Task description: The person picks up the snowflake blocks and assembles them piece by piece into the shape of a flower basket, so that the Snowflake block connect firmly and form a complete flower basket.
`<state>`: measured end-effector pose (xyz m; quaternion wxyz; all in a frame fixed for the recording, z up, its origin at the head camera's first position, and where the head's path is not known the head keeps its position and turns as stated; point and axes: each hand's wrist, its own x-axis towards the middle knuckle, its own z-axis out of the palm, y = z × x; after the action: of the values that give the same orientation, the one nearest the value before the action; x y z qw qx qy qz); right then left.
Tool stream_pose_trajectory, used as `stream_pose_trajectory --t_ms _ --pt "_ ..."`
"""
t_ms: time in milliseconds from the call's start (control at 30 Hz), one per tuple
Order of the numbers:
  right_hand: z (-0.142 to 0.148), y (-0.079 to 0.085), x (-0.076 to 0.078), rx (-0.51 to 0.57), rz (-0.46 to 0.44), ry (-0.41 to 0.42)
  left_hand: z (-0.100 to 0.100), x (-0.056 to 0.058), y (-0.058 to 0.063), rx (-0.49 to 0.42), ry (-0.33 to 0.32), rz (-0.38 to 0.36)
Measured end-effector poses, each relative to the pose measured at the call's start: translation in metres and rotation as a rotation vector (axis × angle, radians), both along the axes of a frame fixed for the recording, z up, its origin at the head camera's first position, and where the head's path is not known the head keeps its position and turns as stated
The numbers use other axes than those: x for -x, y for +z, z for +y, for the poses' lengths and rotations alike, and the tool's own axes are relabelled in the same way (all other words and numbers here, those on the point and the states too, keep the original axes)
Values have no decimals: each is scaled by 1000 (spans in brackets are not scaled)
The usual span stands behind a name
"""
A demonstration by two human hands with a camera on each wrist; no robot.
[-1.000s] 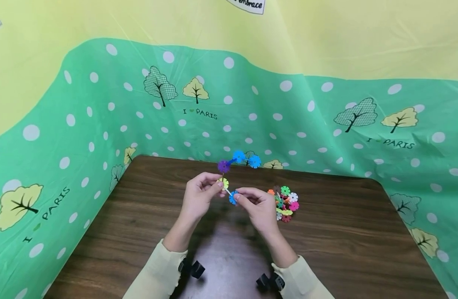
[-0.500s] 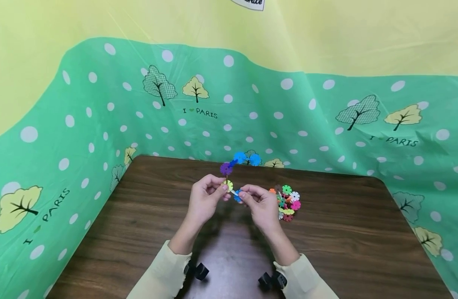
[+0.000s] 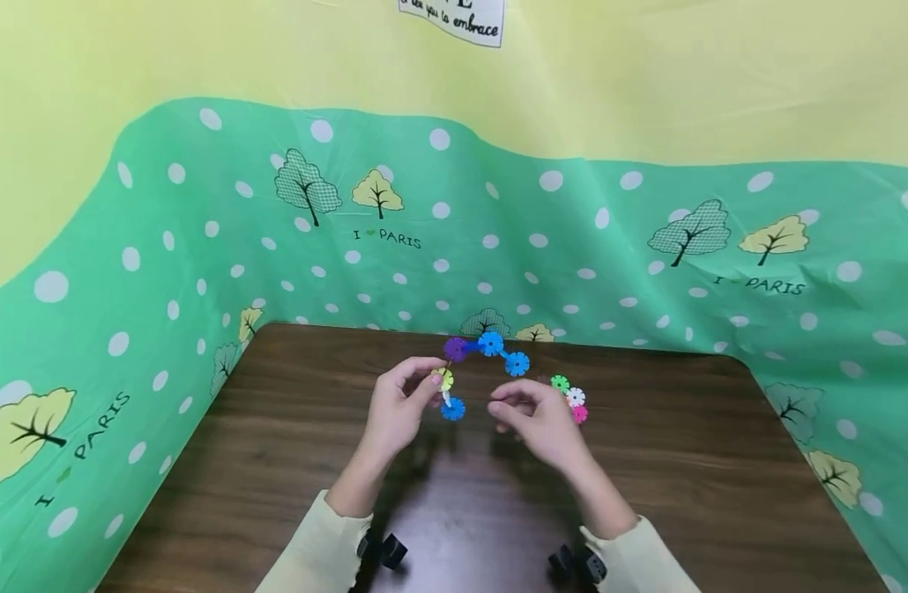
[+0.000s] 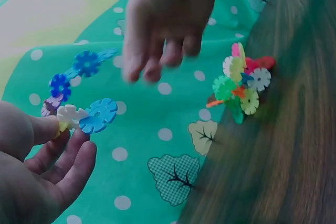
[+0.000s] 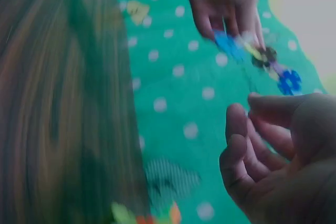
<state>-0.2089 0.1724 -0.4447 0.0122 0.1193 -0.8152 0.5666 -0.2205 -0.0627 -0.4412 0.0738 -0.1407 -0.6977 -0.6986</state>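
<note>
My left hand [image 3: 395,412] pinches a yellow notched snowflake disc [image 3: 446,378] between thumb and fingertips. That disc belongs to a curved chain of linked plastic discs. On the near end, a white disc [image 4: 71,116] joins a light blue disc [image 4: 98,116]. From the far side of the hand the chain runs to a purple disc [image 3: 456,349], then blue discs [image 3: 491,343] curving to the right. To the right of the chain is my right hand [image 3: 546,420], fingers loosely bent and holding nothing. It partly hides the disc cluster behind it in the head view.
A cluster of multicoloured discs [image 4: 251,80] sits on the dark wooden table [image 3: 691,461], just beyond the right hand. A green dotted cloth [image 3: 573,214] hangs along the table's back and left sides. Black wrist cameras [image 3: 391,552] are strapped at both sleeves.
The right hand has let go of the near light blue disc and moved right toward the cluster. The left hand keeps its pinch, and the chain's far end sits lower in the head view.
</note>
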Motion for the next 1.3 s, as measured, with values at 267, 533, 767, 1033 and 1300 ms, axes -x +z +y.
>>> stream_pose_trajectory --t_ms 267,533,767,1033,1300 --pt "50 19 2 -173 150 20 3 9 8 224 -77 36" --pt "71 23 5 -254 170 -56 23 25 4 144 -195 -37" --pt "98 16 9 -195 129 -163 42 34 -11 222 -266 -31" --pt "123 -4 11 -174 103 -220 84 45 -20 382 -129 -17" --pt "143 -28 7 -378 169 -294 96 42 -36 453 -136 -55"
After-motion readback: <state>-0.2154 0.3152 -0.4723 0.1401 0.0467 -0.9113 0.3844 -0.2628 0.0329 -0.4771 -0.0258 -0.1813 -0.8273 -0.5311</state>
